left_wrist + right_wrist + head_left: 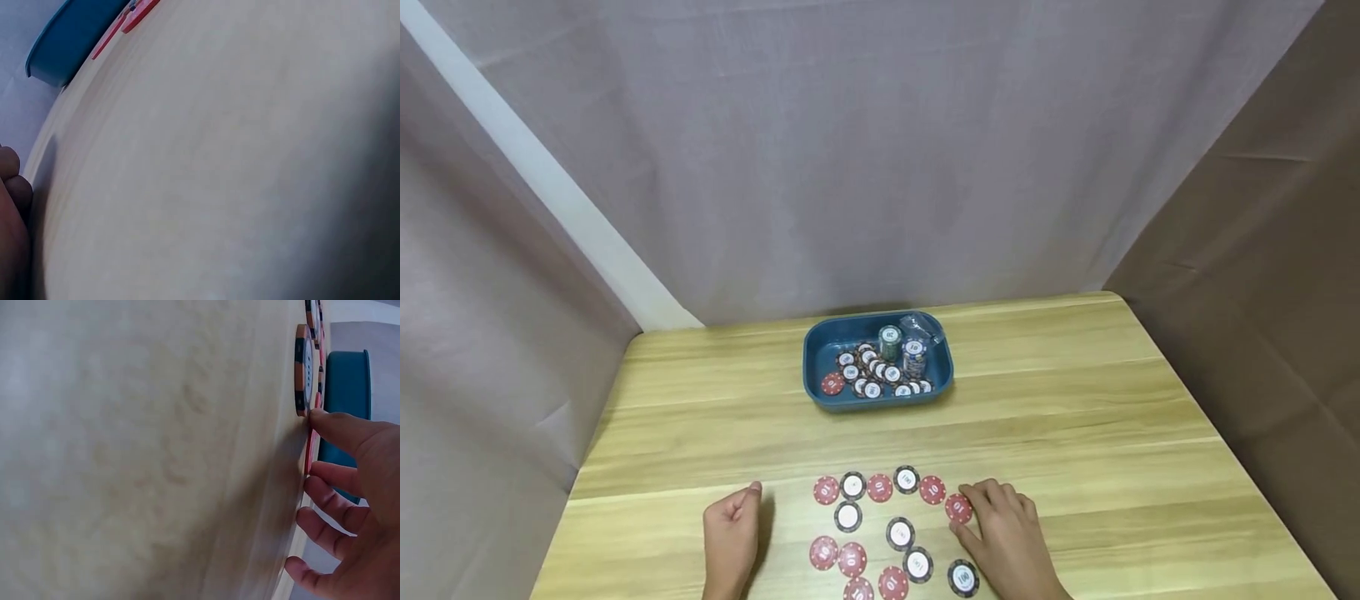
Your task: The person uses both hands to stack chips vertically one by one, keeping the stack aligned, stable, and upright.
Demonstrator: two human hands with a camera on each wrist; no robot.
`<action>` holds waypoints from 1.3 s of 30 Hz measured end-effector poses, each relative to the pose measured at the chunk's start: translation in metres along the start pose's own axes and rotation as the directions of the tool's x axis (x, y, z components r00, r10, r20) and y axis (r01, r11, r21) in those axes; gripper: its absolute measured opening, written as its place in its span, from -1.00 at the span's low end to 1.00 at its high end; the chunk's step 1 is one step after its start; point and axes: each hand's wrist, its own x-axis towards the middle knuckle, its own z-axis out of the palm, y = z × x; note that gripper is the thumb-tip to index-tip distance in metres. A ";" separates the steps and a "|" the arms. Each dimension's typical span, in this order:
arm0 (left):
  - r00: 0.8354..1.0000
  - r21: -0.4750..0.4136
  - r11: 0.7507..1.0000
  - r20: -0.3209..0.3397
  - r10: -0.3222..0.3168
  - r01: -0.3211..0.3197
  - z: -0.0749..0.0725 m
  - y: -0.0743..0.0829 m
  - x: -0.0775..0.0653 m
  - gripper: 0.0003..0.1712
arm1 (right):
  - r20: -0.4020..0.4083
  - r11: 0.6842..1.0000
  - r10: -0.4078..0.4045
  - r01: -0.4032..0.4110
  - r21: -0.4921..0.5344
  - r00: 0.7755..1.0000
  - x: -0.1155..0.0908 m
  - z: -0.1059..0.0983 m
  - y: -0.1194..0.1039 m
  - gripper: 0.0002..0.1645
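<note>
My right hand pinches a red poker chip by its edges between thumb and forefinger, low at the wooden table. In the right wrist view, that chip's thin red edge shows between the fingertips, and a black-and-orange chip lies right by the thumb. Toward the front from the hand is a black chip marked 100. My left hand is curled into a fist left of the chips, thumb on top, with nothing seen in it. Red chips and black chips lie flat between the hands, some arranged in a curved row.
A blue tray stands farther back on the table. It holds loose black chips, one red chip, a green stack, a blue stack and clear plastic wrap. Grey curtains hang behind.
</note>
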 end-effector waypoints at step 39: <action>0.999 0.047 0.998 -0.014 0.030 -0.029 -0.001 0.002 0.001 -0.30 | -0.071 0.990 -0.092 0.083 -0.115 0.993 0.005 0.003 -0.003 -0.52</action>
